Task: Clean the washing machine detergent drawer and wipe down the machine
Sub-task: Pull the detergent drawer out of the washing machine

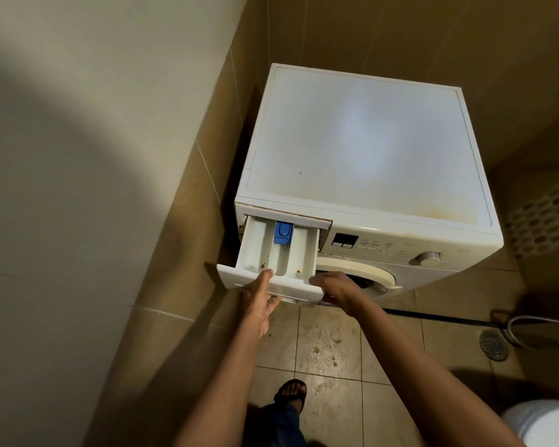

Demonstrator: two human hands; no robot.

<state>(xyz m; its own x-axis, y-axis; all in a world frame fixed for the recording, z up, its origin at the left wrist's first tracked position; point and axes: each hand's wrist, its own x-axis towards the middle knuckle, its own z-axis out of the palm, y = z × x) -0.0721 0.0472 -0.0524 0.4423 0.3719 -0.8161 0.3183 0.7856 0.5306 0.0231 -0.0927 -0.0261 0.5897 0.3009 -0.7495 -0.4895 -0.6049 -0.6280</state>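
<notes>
Our left hand (pixel 260 300) and right hand (pixel 333 288) both grip the detergent drawer (pixel 254 246) by its front; yanked free suddenly, it could drop onto the tiled floor (pixel 326 346).

Right hand (pixel 333 287) partly behind drawer (pixel 296 290)

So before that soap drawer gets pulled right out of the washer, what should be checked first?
1. Drawer out far enough: ok, the detergent drawer sticks well out of the washing machine.
2. Left hand grip: ok, thumb on the front panel, fingers under.
3. Right hand grip: ok, it holds the panel's right corner.
4. Blue insert pressed, if it is the release: not ok, nothing touches it.
5. Compartments clean: not ok, brown spots near the front.
6. Cloth ready: cannot tell, none in view.
</notes>
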